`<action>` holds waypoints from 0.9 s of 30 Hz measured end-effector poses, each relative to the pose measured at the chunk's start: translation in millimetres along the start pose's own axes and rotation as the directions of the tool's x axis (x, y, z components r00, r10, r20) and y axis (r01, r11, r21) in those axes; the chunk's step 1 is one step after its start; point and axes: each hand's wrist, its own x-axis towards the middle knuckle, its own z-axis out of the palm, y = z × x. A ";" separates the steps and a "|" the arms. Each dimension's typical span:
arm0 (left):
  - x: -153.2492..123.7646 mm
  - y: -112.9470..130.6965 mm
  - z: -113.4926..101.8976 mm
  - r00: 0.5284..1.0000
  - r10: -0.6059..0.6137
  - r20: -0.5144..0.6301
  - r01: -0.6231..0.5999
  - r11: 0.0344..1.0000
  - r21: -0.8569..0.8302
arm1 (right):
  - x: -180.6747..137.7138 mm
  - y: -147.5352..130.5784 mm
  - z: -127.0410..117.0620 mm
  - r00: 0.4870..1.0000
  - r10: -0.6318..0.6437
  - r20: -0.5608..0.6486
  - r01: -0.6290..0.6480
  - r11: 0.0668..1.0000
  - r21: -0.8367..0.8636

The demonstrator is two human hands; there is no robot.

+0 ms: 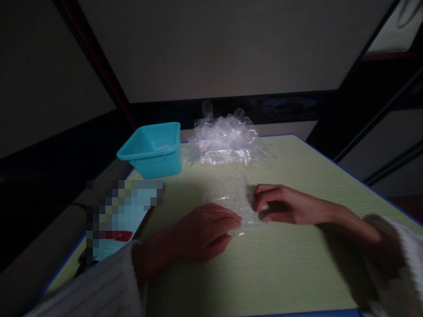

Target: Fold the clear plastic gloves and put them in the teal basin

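A clear, crinkled plastic glove [231, 193] lies flattened on the table between my hands; its finger outlines are hard to make out. My left hand [206, 231] rests palm down over its near left part, fingers laid out on the film. At the right edge of the plastic, my right hand [280, 204] has its thumb and fingertips drawn together on the film, the fingers bent. Farther back sits a loose heap of clear disposable plastic gloves [228, 141], with some finger shapes sticking up and out.
A turquoise plastic basket [158, 165] stands at the back left of the pale wood-grain table [280, 273], which has a blue edge. Nearer on the left lies a blurred-out flat object [128, 215] with a dark rim. Panels rise behind the table.
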 end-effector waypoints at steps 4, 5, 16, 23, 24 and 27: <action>-0.9 -0.7 1.9 0.999 0.033 0.014 -0.033 0.999 0.005 | 0.4 2.1 1.4 1.000 0.023 0.003 -0.023 1.000 -0.016; -1.1 -1.0 2.3 0.999 0.042 0.022 -0.042 0.999 0.006 | 0.2 2.3 1.5 1.000 0.025 0.004 -0.025 0.999 -0.024; 0.0 -2.6 1.3 0.999 0.046 -0.020 -0.045 0.998 0.041 | -5.9 -13.8 0.7 0.988 -0.152 0.037 0.154 0.900 -0.407; 2.7 -2.3 -1.1 0.999 -0.002 0.040 0.000 0.999 0.052 | -7.5 -16.9 3.9 0.983 -0.157 0.095 0.183 0.850 -0.493; 3.0 -2.2 -1.0 0.999 -0.003 0.038 0.001 0.999 0.049 | -7.4 -17.6 4.4 0.982 -0.158 0.101 0.187 0.844 -0.502; 3.4 -2.6 0.0 1.000 -0.001 0.023 0.000 0.999 0.039 | -7.1 -20.0 5.4 0.981 -0.162 0.105 0.193 0.827 -0.529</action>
